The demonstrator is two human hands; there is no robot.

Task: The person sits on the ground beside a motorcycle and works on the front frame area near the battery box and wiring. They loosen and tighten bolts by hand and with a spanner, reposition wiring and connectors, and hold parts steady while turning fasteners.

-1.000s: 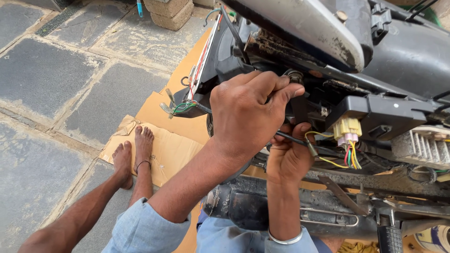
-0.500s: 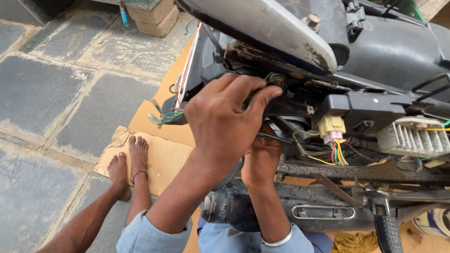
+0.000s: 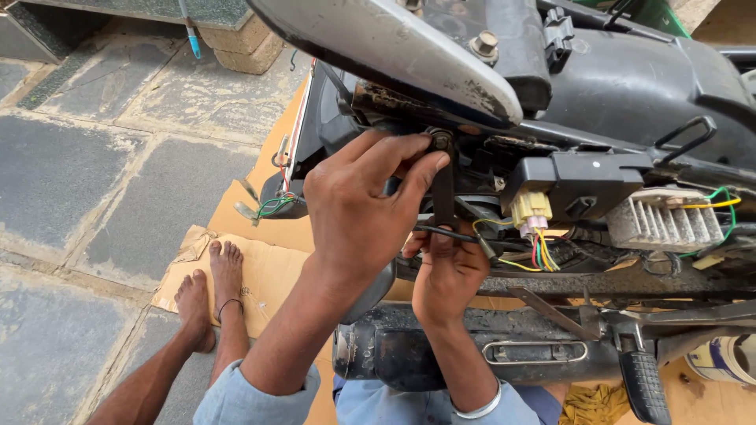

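Pinched between thumb and fingertips of the left hand (image 3: 358, 208) is a small dark bolt head (image 3: 441, 142) at the top of a narrow black metal bracket (image 3: 443, 189), just under the scuffed grey motorcycle panel (image 3: 394, 47). At six o'clock from it, the right hand (image 3: 447, 271) curls up against the bracket's lower end; whether it grips, I cannot tell. At three o'clock sits a yellow plastic wiring connector (image 3: 530, 207). Flattened brown cardboard (image 3: 268, 267) lies at eight o'clock.

Grey stone paving slabs (image 3: 94, 165) with pale, dusty joints cover the ground in even daylight, left of the fingers. Flattened brown cardboard (image 3: 268, 267) lies below and left of them. A tan block (image 3: 240, 43) sits far above them by a dark step (image 3: 47, 31).
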